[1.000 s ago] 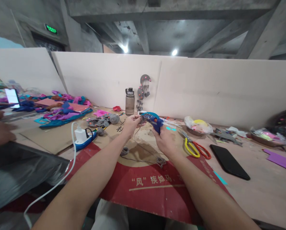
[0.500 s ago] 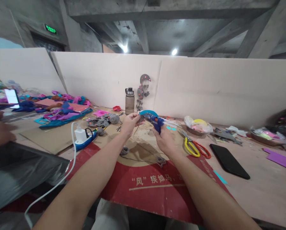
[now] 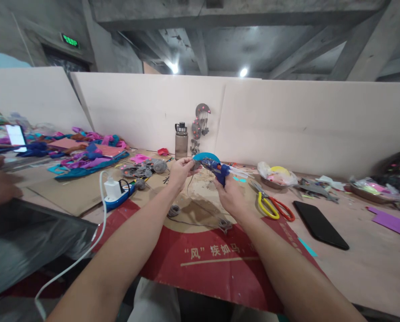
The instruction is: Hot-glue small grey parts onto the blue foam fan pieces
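My right hand point(image 3: 231, 192) is wrapped round the handle of a blue glue gun point(image 3: 222, 173), its nozzle pointing left toward my other hand. Clear glue sticks point(image 3: 237, 172) stick out behind the gun. My left hand point(image 3: 182, 172) pinches a small grey piece point(image 3: 196, 164) close to the nozzle; its exact shape is partly hidden by the fingers. A blue curved piece point(image 3: 207, 156) shows just above the gun, its lower edge covered. Grey yarn point(image 3: 174, 211) lies loosely coiled below the hands, with another small bundle point(image 3: 225, 225) to its right.
Red-and-yellow-handled scissors point(image 3: 268, 205) and a black phone point(image 3: 320, 225) lie on the right. A blue-and-white power strip point(image 3: 119, 196) with a white cable is on the left. Behind stand a water bottle point(image 3: 181, 142) and a grey hanging ornament point(image 3: 201, 123). Another person's hand point(image 3: 0, 183) is at far left.
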Demonstrator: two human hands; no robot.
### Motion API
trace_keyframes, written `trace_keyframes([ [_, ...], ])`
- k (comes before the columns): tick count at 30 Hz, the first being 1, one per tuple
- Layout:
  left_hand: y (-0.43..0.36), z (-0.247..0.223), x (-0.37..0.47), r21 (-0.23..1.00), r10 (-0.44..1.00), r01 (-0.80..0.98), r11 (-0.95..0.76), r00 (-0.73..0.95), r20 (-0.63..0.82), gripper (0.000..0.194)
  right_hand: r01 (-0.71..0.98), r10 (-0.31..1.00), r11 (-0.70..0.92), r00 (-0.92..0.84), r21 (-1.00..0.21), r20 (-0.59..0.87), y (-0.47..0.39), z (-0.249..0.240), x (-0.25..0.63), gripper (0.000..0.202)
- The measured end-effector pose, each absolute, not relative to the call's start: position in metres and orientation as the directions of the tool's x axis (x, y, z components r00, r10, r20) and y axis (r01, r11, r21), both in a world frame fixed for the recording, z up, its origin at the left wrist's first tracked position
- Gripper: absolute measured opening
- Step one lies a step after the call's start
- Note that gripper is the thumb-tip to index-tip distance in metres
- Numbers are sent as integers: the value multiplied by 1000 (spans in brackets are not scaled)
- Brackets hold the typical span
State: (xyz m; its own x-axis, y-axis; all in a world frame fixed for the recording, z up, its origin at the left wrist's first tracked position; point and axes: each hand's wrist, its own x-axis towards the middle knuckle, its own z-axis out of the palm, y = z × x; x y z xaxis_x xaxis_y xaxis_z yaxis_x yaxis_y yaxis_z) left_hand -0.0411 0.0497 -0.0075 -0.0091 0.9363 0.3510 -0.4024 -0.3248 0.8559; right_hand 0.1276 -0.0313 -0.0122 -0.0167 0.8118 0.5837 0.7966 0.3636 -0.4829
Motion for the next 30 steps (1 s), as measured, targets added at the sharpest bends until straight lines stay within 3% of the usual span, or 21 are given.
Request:
trace_keyframes([
  [21,50,-5,-46,830,936,-452,-327,-33,350,19,792,816,336,25,-509,577,-35,-8,129,35],
  [27,51,-3,-48,810,936,-485,-329,-51,349,8,751,808,341,73,-566,584,-28,-10,133,31],
  [30,52,-3,-48,807,941,-498,-317,-61,333,6,676,829,307,156,-670,538,-15,-18,139,25],
])
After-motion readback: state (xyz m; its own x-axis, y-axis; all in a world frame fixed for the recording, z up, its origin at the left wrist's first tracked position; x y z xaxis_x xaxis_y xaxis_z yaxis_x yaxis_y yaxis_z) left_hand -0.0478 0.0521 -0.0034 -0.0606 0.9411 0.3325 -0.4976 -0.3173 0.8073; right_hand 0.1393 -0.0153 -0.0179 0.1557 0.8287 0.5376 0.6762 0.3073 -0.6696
